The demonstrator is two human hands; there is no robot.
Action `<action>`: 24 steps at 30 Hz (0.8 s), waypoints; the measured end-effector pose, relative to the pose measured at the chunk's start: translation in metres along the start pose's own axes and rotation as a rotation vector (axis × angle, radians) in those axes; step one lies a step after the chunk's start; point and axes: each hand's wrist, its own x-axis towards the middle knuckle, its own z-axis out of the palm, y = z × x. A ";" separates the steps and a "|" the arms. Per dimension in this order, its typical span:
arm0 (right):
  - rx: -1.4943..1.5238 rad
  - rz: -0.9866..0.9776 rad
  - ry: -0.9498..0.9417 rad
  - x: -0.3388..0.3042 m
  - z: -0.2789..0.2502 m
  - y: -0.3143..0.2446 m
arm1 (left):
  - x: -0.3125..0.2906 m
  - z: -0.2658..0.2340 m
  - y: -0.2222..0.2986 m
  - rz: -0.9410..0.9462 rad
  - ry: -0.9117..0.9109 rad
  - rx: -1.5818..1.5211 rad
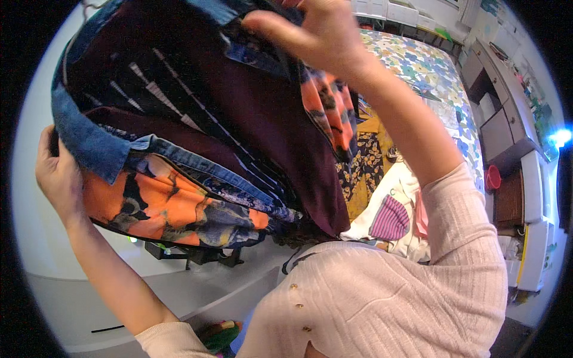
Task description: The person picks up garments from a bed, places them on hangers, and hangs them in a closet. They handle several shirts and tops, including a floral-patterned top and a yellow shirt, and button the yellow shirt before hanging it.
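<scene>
A large jacket (149, 200) hangs spread out before me, its inside facing me. It has orange and dark floral front panels, a blue denim collar (89, 134) and a dark maroon lining (250, 101) with pale streaks. At the far left, my left hand (58, 173) grips the edge by the collar, fingers partly behind the cloth. My right hand (316, 36) is raised at the top, closed on the opposite denim edge. The picture's top edge cuts off some of its fingers. The jacket's lower part bunches close to my body.
To the right is a bed with a floral cover (412, 59). On it lie a mustard and black patterned garment (364, 173) and a white cloth with a purple striped patch (389, 219). Beyond stand a dresser (498, 89) and a red container (492, 177).
</scene>
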 end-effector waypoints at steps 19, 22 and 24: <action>-0.066 0.206 0.102 -0.002 0.123 0.069 | -0.019 -0.030 -0.019 -0.243 0.126 0.226; 0.120 0.300 0.072 0.002 0.123 0.072 | -0.013 -0.056 -0.028 -0.322 0.112 0.176; 0.178 0.350 0.116 0.008 0.114 0.086 | -0.003 -0.051 -0.034 -0.287 0.048 0.163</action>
